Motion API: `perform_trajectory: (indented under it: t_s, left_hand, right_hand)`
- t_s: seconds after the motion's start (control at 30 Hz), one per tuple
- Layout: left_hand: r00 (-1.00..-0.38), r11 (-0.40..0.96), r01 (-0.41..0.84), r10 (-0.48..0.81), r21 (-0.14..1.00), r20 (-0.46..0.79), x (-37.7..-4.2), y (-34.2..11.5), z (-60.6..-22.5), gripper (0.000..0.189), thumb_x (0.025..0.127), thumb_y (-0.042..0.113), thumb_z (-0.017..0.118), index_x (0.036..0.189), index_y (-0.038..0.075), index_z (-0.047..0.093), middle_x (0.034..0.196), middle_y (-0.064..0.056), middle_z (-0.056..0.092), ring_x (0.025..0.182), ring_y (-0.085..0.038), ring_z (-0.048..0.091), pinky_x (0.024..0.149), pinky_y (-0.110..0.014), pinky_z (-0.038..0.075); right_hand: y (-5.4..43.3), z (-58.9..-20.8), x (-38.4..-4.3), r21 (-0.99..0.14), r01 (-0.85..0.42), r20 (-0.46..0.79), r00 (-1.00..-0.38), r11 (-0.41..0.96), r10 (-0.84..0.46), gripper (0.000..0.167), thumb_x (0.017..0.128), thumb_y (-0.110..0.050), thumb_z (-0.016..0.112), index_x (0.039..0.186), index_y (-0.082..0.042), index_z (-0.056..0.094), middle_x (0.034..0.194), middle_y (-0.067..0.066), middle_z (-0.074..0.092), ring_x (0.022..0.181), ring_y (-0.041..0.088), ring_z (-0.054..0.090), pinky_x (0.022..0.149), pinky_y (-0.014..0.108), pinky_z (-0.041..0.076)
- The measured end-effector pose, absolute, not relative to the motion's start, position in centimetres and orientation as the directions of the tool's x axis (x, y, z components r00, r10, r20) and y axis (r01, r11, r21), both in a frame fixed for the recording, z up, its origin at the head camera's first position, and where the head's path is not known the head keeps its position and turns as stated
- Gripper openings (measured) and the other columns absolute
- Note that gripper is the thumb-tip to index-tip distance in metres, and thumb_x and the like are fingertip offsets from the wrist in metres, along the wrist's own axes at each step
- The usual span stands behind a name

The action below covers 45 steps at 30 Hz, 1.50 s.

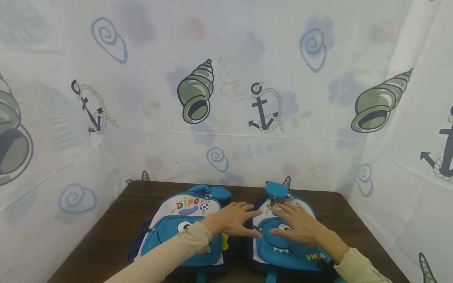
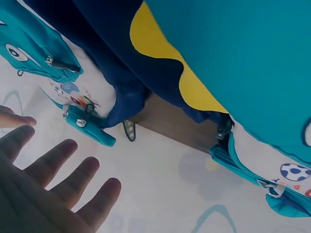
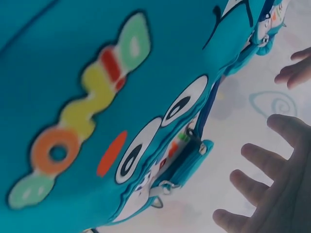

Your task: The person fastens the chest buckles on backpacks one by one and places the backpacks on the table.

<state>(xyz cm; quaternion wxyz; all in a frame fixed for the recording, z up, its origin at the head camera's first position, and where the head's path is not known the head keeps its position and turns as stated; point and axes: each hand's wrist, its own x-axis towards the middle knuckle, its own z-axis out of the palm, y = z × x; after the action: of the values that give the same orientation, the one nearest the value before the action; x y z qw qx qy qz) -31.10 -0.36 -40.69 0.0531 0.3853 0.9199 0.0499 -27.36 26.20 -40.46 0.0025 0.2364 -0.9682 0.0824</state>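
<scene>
Two small blue-and-white dinosaur backpacks lie side by side, fronts up: the left backpack (image 1: 166, 232) with "DINO" lettering, and the right backpack (image 1: 272, 255) with a toothy smile and round eyes. My left hand (image 1: 235, 220) hovers with spread fingers over the space between the two, its forearm crossing the left backpack. Over the upper part of the right backpack is my right hand (image 1: 301, 226), fingers also spread and holding nothing. In the right wrist view, colourful letters (image 3: 58, 150) on a teal pocket show close up. Yellow scallops (image 2: 155, 39) edge a backpack in the left wrist view.
Beneath the backpacks is a dark brown table (image 1: 106, 236). White cloth (image 1: 233, 157) printed with shells and anchors hangs behind it and along both sides. Teal flaps (image 1: 277, 190) stick up at the backpacks' tops, near the table's back edge.
</scene>
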Motion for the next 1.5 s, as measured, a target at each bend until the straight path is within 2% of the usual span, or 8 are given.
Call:
perform_trajectory:
  t_s: [0.37, 0.43, 0.67, 1.2, 1.5]
  left_hand:
    - [-0.664, 0.667, 0.738, 0.745, 0.103, -0.064, -31.4, 1.1, -41.0, 0.079, 0.087, 0.08, 0.04, 0.155, 0.039, 0.032, 0.162, 0.004, 0.035, 0.15, -0.027, 0.031, 0.121, -0.052, 0.027]
    - [-0.659, 0.661, 0.744, 0.75, 0.098, -0.059, -31.3, 1.4, -41.0, 0.079, 0.087, 0.08, 0.039, 0.155, 0.04, 0.032, 0.161, 0.005, 0.035, 0.15, -0.026, 0.032, 0.121, -0.051, 0.027]
    - [-0.615, 0.618, 0.78, 0.786, 0.101, -0.058, -30.8, 2.6, -41.1, 0.079, 0.088, 0.077, 0.043, 0.155, 0.035, 0.035, 0.16, 0.0, 0.039, 0.148, -0.026, 0.035, 0.12, -0.05, 0.029]
    - [-0.571, 0.577, 0.805, 0.817, 0.139, -0.083, -30.0, 5.1, -41.2, 0.079, 0.088, 0.078, 0.044, 0.155, 0.038, 0.033, 0.161, 0.003, 0.036, 0.15, -0.029, 0.032, 0.121, -0.05, 0.028]
    - [-0.541, 0.549, 0.827, 0.835, 0.119, -0.097, -29.5, 6.3, -41.5, 0.08, 0.088, 0.079, 0.042, 0.156, 0.038, 0.031, 0.161, 0.004, 0.036, 0.15, -0.027, 0.032, 0.121, -0.05, 0.027]
  right_hand:
    - [28.1, -40.7, -27.1, -0.199, -0.403, 0.039, -0.914, 0.893, -0.404, 0.075, 0.093, -0.067, 0.05, 0.15, -0.017, 0.046, 0.158, 0.016, 0.039, 0.149, 0.046, 0.025, 0.114, 0.074, 0.011]
    - [28.4, -40.7, -27.1, -0.201, -0.399, 0.033, -0.916, 0.895, -0.4, 0.077, 0.093, -0.067, 0.049, 0.149, -0.015, 0.047, 0.157, 0.017, 0.04, 0.148, 0.047, 0.026, 0.113, 0.075, 0.012]
    - [29.0, -40.6, -27.1, -0.197, -0.345, -0.002, -0.936, 0.918, -0.352, 0.079, 0.093, -0.068, 0.049, 0.15, -0.013, 0.046, 0.154, 0.02, 0.043, 0.146, 0.047, 0.03, 0.112, 0.076, 0.014]
    - [30.8, -40.8, -26.0, -0.182, -0.279, -0.036, -0.956, 0.943, -0.29, 0.079, 0.091, -0.068, 0.052, 0.148, -0.014, 0.047, 0.15, 0.021, 0.046, 0.14, 0.05, 0.037, 0.107, 0.078, 0.021]
    - [32.3, -40.9, -24.9, -0.186, -0.217, -0.064, -0.971, 0.958, -0.232, 0.079, 0.091, -0.069, 0.053, 0.148, -0.014, 0.048, 0.148, 0.024, 0.047, 0.136, 0.054, 0.039, 0.104, 0.079, 0.023]
